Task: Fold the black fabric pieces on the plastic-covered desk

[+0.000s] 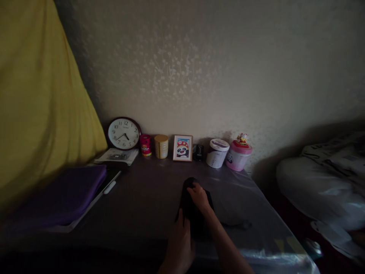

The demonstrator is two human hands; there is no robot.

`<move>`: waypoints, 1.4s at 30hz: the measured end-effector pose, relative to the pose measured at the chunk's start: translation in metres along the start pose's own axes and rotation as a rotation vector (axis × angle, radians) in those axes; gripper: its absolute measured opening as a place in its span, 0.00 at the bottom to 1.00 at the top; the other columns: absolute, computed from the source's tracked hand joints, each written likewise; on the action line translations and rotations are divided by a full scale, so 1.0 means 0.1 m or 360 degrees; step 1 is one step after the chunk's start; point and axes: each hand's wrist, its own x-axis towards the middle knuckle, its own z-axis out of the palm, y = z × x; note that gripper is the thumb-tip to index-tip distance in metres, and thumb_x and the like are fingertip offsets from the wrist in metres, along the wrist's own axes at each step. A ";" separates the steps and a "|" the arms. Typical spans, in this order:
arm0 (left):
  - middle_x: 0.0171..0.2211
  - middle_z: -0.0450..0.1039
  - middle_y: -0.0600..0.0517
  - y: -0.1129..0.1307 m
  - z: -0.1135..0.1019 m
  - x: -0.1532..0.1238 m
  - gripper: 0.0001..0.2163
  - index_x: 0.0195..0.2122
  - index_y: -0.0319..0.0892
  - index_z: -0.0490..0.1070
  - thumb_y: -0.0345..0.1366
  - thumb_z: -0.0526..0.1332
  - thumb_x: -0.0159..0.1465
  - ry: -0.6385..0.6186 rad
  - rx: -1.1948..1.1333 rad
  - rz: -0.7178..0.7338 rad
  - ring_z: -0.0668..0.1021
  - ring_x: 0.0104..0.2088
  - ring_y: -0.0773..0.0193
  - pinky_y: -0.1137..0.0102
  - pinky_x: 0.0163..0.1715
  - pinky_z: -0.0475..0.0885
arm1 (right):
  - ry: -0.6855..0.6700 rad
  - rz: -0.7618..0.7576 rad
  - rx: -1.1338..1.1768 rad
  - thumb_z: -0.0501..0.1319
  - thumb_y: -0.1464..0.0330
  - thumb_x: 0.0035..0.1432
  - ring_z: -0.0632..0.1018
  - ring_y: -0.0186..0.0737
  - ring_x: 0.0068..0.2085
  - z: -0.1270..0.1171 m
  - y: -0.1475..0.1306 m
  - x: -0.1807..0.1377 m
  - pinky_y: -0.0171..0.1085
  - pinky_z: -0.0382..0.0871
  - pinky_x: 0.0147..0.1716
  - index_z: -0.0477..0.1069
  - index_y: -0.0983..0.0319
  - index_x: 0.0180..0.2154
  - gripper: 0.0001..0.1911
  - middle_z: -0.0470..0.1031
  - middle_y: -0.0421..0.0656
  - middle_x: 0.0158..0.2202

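A black, soft-looking item [188, 205], perhaps a pouch, is at the front middle of the table; its exact kind is lost in the dark. My left hand [181, 234] grips its near left side, with thumb and fingers closed. Higher up, my right hand [199, 195] pinches the upper part of the same item, fingers bent together. To the right of my right forearm a thin dark cord-like thing [238, 224] lies on the table, too dim to make out.
Along the back of the table [142, 198] stand a clock [124, 133], a red tub [145, 145], a yellow-lidded can [161, 147], a panda picture frame [183, 148], a white tub [217, 153] and a pink tub [238, 156]. A purple folder [62, 194] lies left beside a yellow curtain [42, 95].
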 end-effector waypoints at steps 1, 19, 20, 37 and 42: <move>0.63 0.43 0.38 -0.01 0.00 0.00 0.29 0.58 0.31 0.53 0.21 0.49 0.52 -0.0007 0.0005 -0.0004 0.55 0.61 0.57 0.65 0.58 0.53 | -0.0018 0.0001 -0.0040 0.57 0.66 0.54 0.78 0.46 0.40 0.00 -0.01 -0.01 0.36 0.66 0.35 0.68 0.66 0.46 0.18 0.79 0.49 0.33; 0.56 0.60 0.40 -0.35 0.28 -0.06 0.22 0.57 0.36 0.57 0.38 0.48 0.62 0.0584 0.0072 0.0176 0.65 0.56 0.52 0.59 0.53 0.62 | -0.0334 -0.0344 -0.0068 0.50 0.69 0.59 0.78 0.34 0.31 -0.10 -0.19 -0.16 0.29 0.62 0.30 0.72 0.58 0.35 0.11 0.78 0.38 0.26; 0.57 0.60 0.41 -0.30 0.23 -0.05 0.21 0.56 0.37 0.58 0.38 0.48 0.62 0.0603 0.0082 0.0208 0.64 0.56 0.52 0.58 0.53 0.62 | -0.0338 -0.0360 -0.0064 0.50 0.69 0.59 0.78 0.34 0.31 -0.10 -0.19 -0.16 0.29 0.62 0.29 0.72 0.58 0.35 0.11 0.78 0.38 0.26; 0.64 0.36 0.39 -0.07 0.15 0.10 0.40 0.62 0.34 0.41 0.23 0.55 0.46 0.0064 0.0188 0.0029 0.50 0.62 0.50 0.61 0.58 0.53 | -0.0197 -0.1109 0.0193 0.46 0.69 0.63 0.67 0.39 0.55 -0.17 0.20 -0.44 0.45 0.56 0.55 0.71 0.58 0.43 0.16 0.75 0.42 0.46; 0.64 0.37 0.39 0.01 0.03 0.11 0.41 0.62 0.38 0.37 0.23 0.56 0.48 -0.0045 0.0319 -0.0068 0.63 0.56 0.50 0.61 0.52 0.61 | -0.0126 -0.0967 0.0002 0.47 0.68 0.63 0.66 0.41 0.56 0.06 0.29 0.18 0.50 0.54 0.56 0.71 0.57 0.44 0.16 0.74 0.42 0.48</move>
